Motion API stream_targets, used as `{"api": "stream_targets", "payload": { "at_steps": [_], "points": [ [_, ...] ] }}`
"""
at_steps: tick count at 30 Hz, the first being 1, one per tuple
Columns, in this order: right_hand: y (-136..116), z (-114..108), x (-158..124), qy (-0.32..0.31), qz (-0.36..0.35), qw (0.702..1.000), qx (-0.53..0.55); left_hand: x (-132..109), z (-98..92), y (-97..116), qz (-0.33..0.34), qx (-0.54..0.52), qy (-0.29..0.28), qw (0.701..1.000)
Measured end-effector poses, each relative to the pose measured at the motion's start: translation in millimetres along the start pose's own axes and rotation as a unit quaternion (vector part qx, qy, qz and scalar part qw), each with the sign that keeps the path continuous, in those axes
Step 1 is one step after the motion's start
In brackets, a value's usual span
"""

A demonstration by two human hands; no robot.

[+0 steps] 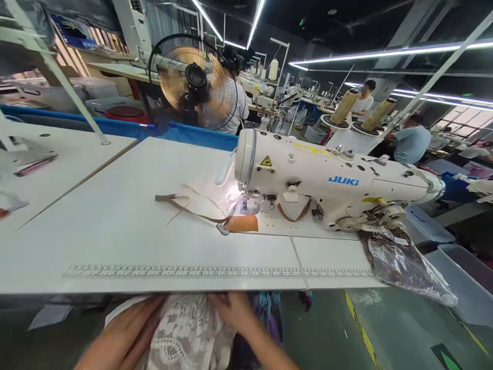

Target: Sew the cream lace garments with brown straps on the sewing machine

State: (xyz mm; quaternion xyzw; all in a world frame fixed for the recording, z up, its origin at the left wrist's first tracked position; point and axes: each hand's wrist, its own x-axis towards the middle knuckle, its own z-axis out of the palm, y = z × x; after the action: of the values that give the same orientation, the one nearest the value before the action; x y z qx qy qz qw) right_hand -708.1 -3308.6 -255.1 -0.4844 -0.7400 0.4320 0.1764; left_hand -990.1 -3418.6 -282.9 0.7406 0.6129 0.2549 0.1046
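Note:
Below the table's front edge, white lace fabric (188, 329) hangs between my two hands. My left hand (144, 318) grips its left side, with the fingertips partly hidden by the table edge and slightly blurred. On the right side, my right hand (234, 311) has its fingers curled and closed on the lace. A white JUKI sewing machine (308, 180) stands on the table above my hands, its needle area lit. Thin beige strips (192, 209) lie left of the needle area, and an orange plate (242, 223) is fixed in front of it.
A printed ruler (185, 271) runs along the front of the white table (115, 231). A plastic-bagged dark item (408, 262) lies at its right end, near clear bins (466, 277). Behind stand a fan (194, 79), thread cones (344, 107) and several people at other machines.

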Motion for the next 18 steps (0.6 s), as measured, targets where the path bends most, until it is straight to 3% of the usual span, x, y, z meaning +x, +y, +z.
{"api": "stream_targets", "payload": {
  "at_steps": [5,10,13,15,18],
  "points": [
    [-9.7,-6.1,-3.0,-0.071,0.032,0.994,-0.075,5.1,-26.4,4.0,-0.004,0.052,-0.073,0.996],
    [-31.4,4.9,-27.9,-0.014,-0.135,0.973,-0.185,8.0,-36.4,5.3,0.01,0.073,-0.058,0.996],
    [-43.1,13.4,-34.4,-0.019,-0.223,0.961,-0.165,6.5,-36.1,-9.0,0.039,0.061,-0.071,0.995],
    [-49.5,17.7,-30.0,-0.025,-0.212,0.968,-0.131,6.9,-33.6,-21.3,0.034,0.055,-0.07,0.995],
    [-58.2,22.6,-16.0,-0.042,-0.142,0.983,-0.11,13.6,-34.3,-29.8,0.005,0.046,-0.059,0.997]
  ]
}}
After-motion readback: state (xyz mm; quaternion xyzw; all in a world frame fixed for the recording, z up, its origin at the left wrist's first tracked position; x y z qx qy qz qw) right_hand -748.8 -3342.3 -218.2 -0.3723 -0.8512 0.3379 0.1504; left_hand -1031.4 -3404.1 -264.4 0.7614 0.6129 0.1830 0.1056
